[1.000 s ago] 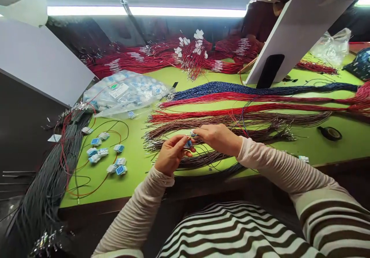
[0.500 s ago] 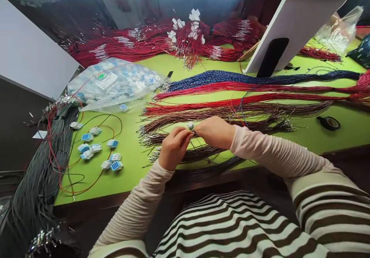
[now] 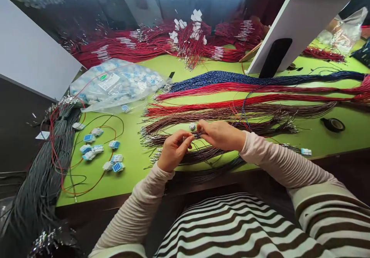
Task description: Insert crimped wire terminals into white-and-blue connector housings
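Note:
My left hand [image 3: 173, 150] is closed in a pinch, its fingertips meeting those of my right hand [image 3: 221, 134] above the green table [image 3: 135, 181]. My right hand is also pinched, on a small white connector [image 3: 192, 126] that shows at its fingertips, with thin wires trailing from it. What my left fingers grip is too small to name. Both hands hover over rows of brown wires [image 3: 260, 115] with metal terminals. Red wire bundles [image 3: 231, 103] and a blue bundle [image 3: 231, 76] lie just beyond them.
Several white-and-blue connectors [image 3: 98, 150] lie loose at the left, near a clear bag of more connectors [image 3: 115, 84]. Black wires [image 3: 40, 184] hang off the left edge. A tape roll [image 3: 333, 124] sits at the right. A white board [image 3: 297, 22] leans at the back.
The view dropped, then settled. My hands stayed together over the brown wires, the connector now showing just above my right fingertips.

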Demonstrator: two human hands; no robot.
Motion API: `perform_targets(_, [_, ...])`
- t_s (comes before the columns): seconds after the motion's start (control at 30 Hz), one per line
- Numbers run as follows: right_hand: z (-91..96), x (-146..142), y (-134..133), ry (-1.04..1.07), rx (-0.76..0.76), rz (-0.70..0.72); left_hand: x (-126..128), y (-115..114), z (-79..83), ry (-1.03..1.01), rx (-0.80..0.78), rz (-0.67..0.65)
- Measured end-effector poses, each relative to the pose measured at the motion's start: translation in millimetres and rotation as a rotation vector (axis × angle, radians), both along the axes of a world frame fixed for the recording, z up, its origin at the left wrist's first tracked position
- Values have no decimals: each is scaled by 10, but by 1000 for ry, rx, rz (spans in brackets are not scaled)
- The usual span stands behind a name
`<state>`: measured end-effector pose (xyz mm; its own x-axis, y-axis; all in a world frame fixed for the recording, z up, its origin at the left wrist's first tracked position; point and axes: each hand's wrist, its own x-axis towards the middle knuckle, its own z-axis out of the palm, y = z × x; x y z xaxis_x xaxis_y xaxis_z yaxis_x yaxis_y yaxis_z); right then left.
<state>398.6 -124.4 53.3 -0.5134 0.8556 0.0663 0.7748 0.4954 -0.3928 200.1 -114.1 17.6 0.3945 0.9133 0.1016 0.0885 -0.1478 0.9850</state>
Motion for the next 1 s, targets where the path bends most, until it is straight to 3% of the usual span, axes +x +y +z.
perform_targets(0.1, [-32, -38, -32, 172, -87, -100, -10, -12, -13, 28, 46, 11])
perform_targets(0.27, [-66, -15, -112, 740, -469, -80, -19, -2, -32, -28, -165, -56])
perform_targets(0.43, [-81, -25, -144, 886, -574, -104, 7, -8, -4, -131, -331, -94])
perform_targets(0.6, [-141, -91, -129, 979, -507, -114, 1, -8, 2, -197, -423, -111])
perform_targets(0.87, [-236, -79, -82, 1009, -357, -117, 19, 23, -63, -122, -410, -119])
perform_targets(1.0, [-316, -34, -71, 850, -92, -97, 32, 46, -75, -166, -411, -31])
